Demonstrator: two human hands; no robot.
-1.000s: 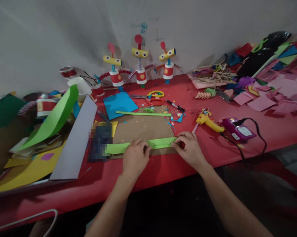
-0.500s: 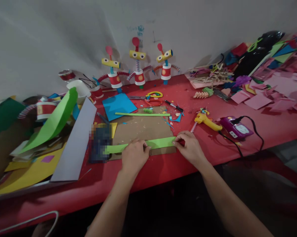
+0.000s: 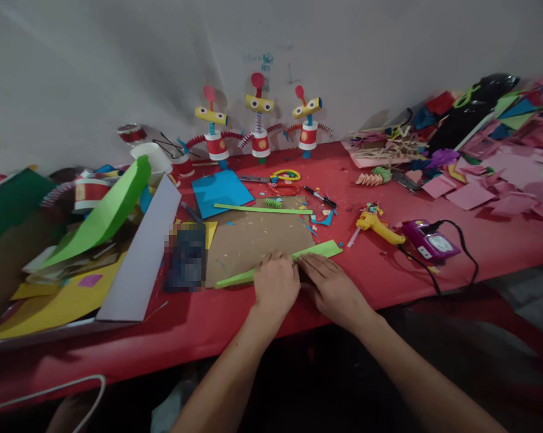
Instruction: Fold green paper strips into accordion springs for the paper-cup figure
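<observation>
At the near edge of the red bench (image 3: 388,273), both hands meet over a green paper strip (image 3: 322,249) that lies slantwise across the lower edge of a brown cardboard sheet (image 3: 253,237). The left hand (image 3: 275,284) sits knuckles up on the middle of the strip with its fingers bent down onto the paper; whether it pinches the strip or only presses on it cannot be told. The right hand (image 3: 331,287) lies just beside it, flat and spread, palm down, with its fingers pointing left along the strip and holding nothing. One end of the strip sticks out left of the left hand, the other rises past the right hand toward the far right corner of the cardboard

Further back on the cardboard lies a thinner green strip (image 3: 262,209), with a blue sheet (image 3: 219,191) behind it. Right of the hands rest a yellow glue gun (image 3: 377,221) and a purple device (image 3: 429,242) with a black cable. Scissors (image 3: 285,175) and a black marker (image 3: 320,196) lie beyond the cardboard. Three paper robots (image 3: 258,123) stand against the wall. A grey sheet (image 3: 140,255) and a curled green sheet (image 3: 104,216) lie at the left
</observation>
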